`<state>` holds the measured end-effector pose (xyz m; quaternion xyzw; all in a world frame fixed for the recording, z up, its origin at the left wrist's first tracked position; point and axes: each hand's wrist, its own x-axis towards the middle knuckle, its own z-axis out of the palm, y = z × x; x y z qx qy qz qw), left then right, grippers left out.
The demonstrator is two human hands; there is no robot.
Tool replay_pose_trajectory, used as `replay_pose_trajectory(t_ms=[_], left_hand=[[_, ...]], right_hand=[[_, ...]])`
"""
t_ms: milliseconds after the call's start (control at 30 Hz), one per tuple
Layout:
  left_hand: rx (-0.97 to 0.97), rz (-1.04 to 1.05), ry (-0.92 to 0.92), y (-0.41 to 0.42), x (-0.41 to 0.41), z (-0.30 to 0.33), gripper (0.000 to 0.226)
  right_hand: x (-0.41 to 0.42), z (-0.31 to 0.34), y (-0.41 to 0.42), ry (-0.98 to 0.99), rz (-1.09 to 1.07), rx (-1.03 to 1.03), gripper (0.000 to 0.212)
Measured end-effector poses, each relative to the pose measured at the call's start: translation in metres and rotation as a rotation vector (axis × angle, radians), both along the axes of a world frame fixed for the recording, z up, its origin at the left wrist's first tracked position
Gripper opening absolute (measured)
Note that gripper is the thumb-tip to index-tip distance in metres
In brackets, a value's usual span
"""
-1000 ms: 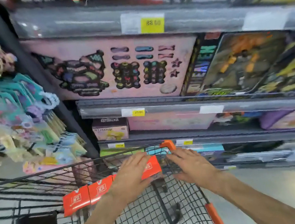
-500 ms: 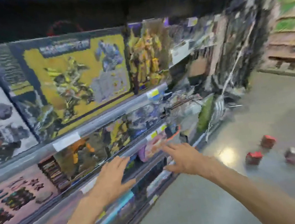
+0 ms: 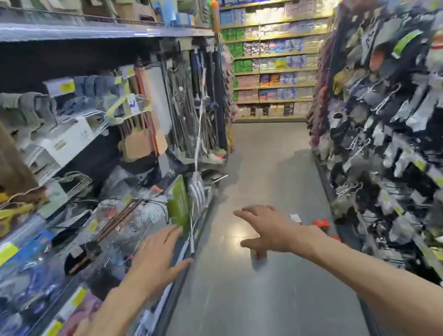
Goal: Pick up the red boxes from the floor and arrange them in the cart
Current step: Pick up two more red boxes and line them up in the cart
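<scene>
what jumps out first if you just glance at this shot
Two bare forearms stretch into the store aisle, the left hand open beside the crowded left shelving and the right hand open above the grey floor. Just past the right hand, small red boxes lie on the floor by the rack of hanging socks.

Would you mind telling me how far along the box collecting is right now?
Nothing finished shows here, as the cart is out of view. In hand: nothing; the left hand and right hand are both open and empty, stretched out over the aisle floor. Left: red boxes lie on the floor beyond the right hand; their count is unclear.
</scene>
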<state>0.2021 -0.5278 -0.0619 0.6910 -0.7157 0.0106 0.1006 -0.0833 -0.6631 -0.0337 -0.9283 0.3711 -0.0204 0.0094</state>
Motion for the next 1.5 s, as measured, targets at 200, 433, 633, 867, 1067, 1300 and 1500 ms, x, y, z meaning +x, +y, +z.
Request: replay_pose_trajectory(t_ms=[200,433,633,867,1067,1300,1500], left_hand=[[-0.027,-0.148,-0.011,-0.155,-0.03,0.0,0.085],[-0.033,-0.288,-0.008,-0.342,-0.022,-0.009,0.083],[0.008,-0.362,-0.028,-0.508,-0.015,-0.013,0.084],[0.06,-0.413,-0.032,-0.664,-0.031,-0.047,0.081],[0.134,-0.308,-0.059,-0.788,-0.044,-0.101,0.081],[0.277,-0.163,0.052,-0.907,-0.043,-0.171,0.084],[0.374,-0.055,0.172,-0.963,-0.025,-0.254,0.086]], right_hand=[[-0.05,0.016,-0.12,-0.01,-0.172,-0.002,0.08],[-0.07,0.021,-0.262,0.011,-0.32,-0.077,0.083],[-0.069,0.02,-0.374,-0.011,-0.433,-0.084,0.082],[-0.088,-0.004,-0.506,-0.025,-0.503,-0.031,0.084],[-0.095,-0.048,-0.66,-0.014,-0.468,0.018,0.085],[-0.071,-0.108,-0.845,0.071,-0.289,0.138,0.084],[-0.027,-0.184,-0.96,0.086,-0.18,0.264,0.086]])
